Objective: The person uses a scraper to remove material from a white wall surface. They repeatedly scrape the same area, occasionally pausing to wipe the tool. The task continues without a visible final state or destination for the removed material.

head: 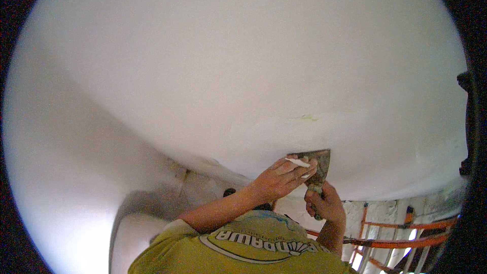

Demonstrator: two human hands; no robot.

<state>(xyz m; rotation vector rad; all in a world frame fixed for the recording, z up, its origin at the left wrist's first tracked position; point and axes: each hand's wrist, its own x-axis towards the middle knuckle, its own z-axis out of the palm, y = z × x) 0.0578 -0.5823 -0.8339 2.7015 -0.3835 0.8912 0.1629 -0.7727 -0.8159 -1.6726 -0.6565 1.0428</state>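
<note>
My right hand (pixel 327 203) is closed around the handle of a putty knife (pixel 322 163), whose wide metal blade points up toward a white plastered surface (pixel 243 95). The blade is smeared and stained. My left hand (pixel 283 177) reaches across from the left, its fingers lying over the left part of the blade. White material (pixel 298 162) shows at those fingers; whether it is filler or a thin piece held there, I cannot tell. Just above the blade, the surface has a paler smoothed patch (pixel 274 131) and a small yellowish-green mark (pixel 309 117).
Orange and grey metal framework (pixel 403 243) stands at the lower right, before a rough pale wall. On the left, the white surface curves down toward a bright area (pixel 91 251) and a rounded grey-edged form (pixel 133 232). A dark object (pixel 471 121) lines the right rim.
</note>
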